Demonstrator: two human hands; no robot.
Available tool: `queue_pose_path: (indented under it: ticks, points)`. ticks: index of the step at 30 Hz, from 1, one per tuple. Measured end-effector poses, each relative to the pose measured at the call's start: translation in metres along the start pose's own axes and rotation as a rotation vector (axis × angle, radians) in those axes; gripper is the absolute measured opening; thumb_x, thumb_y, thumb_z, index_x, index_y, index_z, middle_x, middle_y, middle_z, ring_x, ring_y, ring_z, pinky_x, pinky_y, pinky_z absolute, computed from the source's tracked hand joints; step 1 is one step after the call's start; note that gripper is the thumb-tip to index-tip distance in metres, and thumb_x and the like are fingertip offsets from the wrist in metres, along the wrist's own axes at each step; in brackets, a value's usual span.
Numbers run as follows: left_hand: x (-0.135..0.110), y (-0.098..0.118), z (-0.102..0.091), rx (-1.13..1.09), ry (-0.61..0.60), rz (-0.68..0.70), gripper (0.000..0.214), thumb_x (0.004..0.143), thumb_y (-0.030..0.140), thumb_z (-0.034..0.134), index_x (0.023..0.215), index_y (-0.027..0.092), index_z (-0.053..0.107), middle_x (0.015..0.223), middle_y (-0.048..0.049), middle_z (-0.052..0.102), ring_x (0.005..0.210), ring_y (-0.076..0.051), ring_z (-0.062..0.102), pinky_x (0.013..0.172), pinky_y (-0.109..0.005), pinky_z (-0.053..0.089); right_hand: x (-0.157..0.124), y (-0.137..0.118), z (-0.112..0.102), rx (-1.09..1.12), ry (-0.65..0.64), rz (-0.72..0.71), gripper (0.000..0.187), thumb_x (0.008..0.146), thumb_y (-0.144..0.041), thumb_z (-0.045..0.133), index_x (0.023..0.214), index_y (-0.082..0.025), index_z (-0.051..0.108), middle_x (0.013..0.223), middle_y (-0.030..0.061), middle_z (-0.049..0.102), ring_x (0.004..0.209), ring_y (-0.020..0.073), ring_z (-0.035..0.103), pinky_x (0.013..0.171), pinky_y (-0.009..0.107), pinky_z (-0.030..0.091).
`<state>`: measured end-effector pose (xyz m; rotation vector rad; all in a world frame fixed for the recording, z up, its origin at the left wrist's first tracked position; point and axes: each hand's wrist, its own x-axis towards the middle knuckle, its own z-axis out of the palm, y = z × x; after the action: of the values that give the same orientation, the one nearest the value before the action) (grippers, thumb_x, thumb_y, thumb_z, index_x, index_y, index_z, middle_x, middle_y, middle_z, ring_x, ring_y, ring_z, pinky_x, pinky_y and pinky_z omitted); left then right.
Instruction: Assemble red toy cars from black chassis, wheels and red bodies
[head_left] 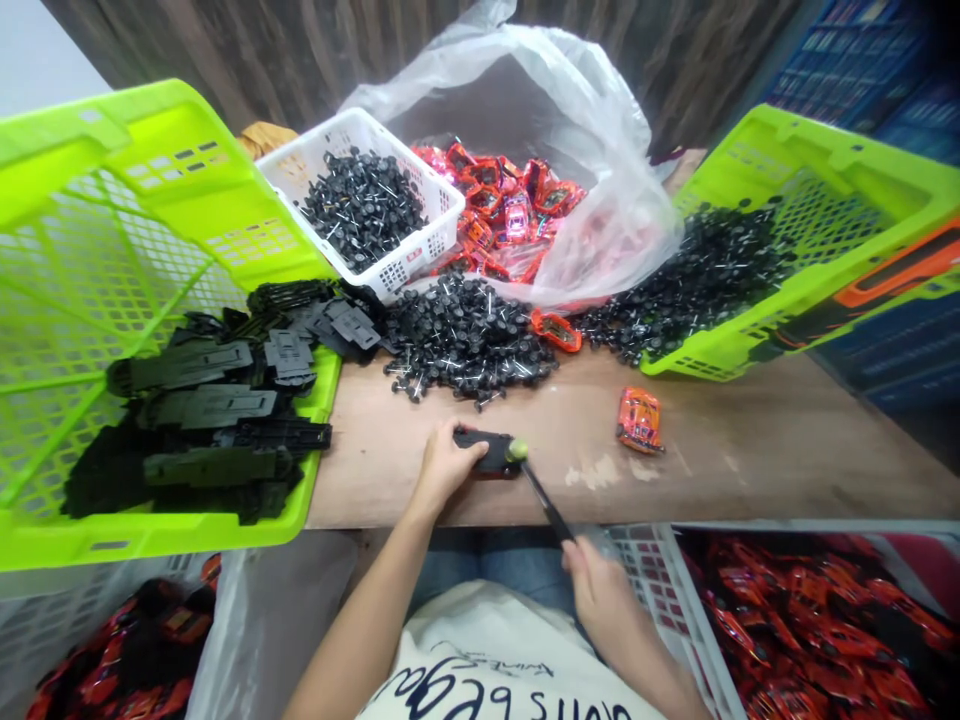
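My left hand [444, 465] presses down on a small toy car [491, 452] lying underside up near the front edge of the wooden table [750, 450]; its fingers curl over the car's black base. My right hand [600, 590] is closed round the dark handle of a small hammer [536, 485]. The hammer's yellow-green head rests on the right end of the car. An orange toy car body [639, 419] lies alone on the table to the right. A pile of black wheel-and-axle parts [465, 340] is heaped just behind the car.
A tipped green crate [112, 300] on the left holds black chassis plates [210, 420]. A white basket [367, 200] holds more wheels. A plastic bag [540, 200] contains red car bodies. Another green crate [810, 230] spills wheels at right. Bins of red cars [810, 620] sit below the table.
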<state>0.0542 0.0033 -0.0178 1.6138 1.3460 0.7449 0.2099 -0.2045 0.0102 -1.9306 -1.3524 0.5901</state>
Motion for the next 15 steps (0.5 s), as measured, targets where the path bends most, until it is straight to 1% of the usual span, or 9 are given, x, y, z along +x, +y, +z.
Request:
queue_pose_path:
  ticks: [2,4,6,8,10,12,13,14,15]
  points:
    - [0.000,-0.001,0.000,-0.007,0.004,-0.004,0.024,0.062,0.021,0.070,0.085,0.017,0.063,0.082,-0.0026,0.062,0.077,-0.018,0.059,0.077,-0.032,0.045,-0.005,0.004,0.004,-0.043,-0.044,0.035,0.043,0.095,-0.044,0.025,0.067,-0.024,0.050,0.048,0.0009,0.053,0.042,0.0172,0.053,0.043,0.027,0.036]
    - [0.001,-0.002,-0.001,-0.012,0.003,-0.008,0.024,0.062,0.021,0.071,0.084,0.017,0.063,0.082,-0.0023,0.062,0.077,-0.018,0.059,0.077,-0.032,0.046,-0.004,0.011,0.005,-0.107,-0.013,0.062,0.045,0.095,-0.044,0.021,0.069,-0.023,0.051,0.049,0.0022,0.055,0.043,0.0182,0.054,0.044,0.028,0.035]
    - [0.002,0.000,-0.005,-0.029,-0.011,-0.013,0.026,0.062,0.021,0.071,0.086,0.018,0.062,0.082,-0.0019,0.061,0.077,-0.018,0.059,0.077,-0.032,0.046,0.002,0.019,0.003,-0.215,-0.010,0.044,0.046,0.095,-0.044,0.021,0.069,-0.023,0.052,0.050,0.0040,0.058,0.046,0.0197,0.058,0.045,0.028,0.035]
    - [0.002,0.008,-0.013,-0.086,-0.019,0.012,0.036,0.063,0.021,0.071,0.097,0.019,0.058,0.085,-0.0019,0.061,0.077,-0.018,0.060,0.076,-0.032,0.047,0.013,0.024,-0.001,-0.342,-0.041,0.039,0.045,0.095,-0.043,0.022,0.071,-0.022,0.056,0.051,0.0051,0.060,0.049,0.0215,0.061,0.046,0.028,0.035]
    - [-0.002,0.021,-0.021,-0.141,-0.001,0.103,0.052,0.064,0.020,0.071,0.112,0.020,0.050,0.092,-0.0027,0.062,0.081,-0.018,0.061,0.077,-0.032,0.048,0.030,0.021,-0.003,-0.431,0.001,0.041,0.042,0.094,-0.041,0.026,0.084,-0.019,0.061,0.058,0.0078,0.064,0.055,0.0238,0.064,0.049,0.029,0.039]
    - [-0.010,0.039,-0.028,-0.116,0.012,0.262,0.059,0.067,0.018,0.069,0.120,0.022,0.044,0.100,-0.0045,0.061,0.090,-0.019,0.061,0.082,-0.033,0.048,0.052,0.008,-0.005,-0.421,0.088,-0.041,0.038,0.093,-0.041,0.034,0.105,-0.016,0.060,0.084,0.0145,0.070,0.074,0.0275,0.067,0.061,0.035,0.048]
    - [-0.014,0.048,-0.030,-0.073,-0.003,0.355,0.058,0.068,0.016,0.068,0.121,0.022,0.044,0.105,-0.0055,0.060,0.095,-0.020,0.060,0.085,-0.034,0.047,0.063,-0.003,-0.006,-0.363,0.111,-0.121,0.040,0.092,-0.040,0.039,0.118,-0.015,0.054,0.102,0.0171,0.067,0.089,0.0285,0.066,0.071,0.039,0.050]
    - [-0.019,0.056,-0.031,-0.025,-0.037,0.450,0.056,0.070,0.015,0.066,0.122,0.022,0.044,0.109,-0.0065,0.060,0.099,-0.021,0.059,0.087,-0.034,0.046,0.075,-0.014,-0.007,-0.279,0.108,-0.217,0.045,0.091,-0.040,0.043,0.129,-0.016,0.046,0.119,0.0175,0.061,0.104,0.0280,0.061,0.082,0.041,0.049]
    - [-0.024,0.064,-0.030,0.018,-0.084,0.537,0.054,0.073,0.014,0.063,0.123,0.022,0.044,0.112,-0.0075,0.059,0.103,-0.022,0.058,0.090,-0.034,0.046,0.086,-0.026,-0.007,-0.187,0.083,-0.320,0.050,0.091,-0.039,0.045,0.136,-0.018,0.038,0.130,0.0158,0.053,0.115,0.0262,0.055,0.091,0.042,0.046]
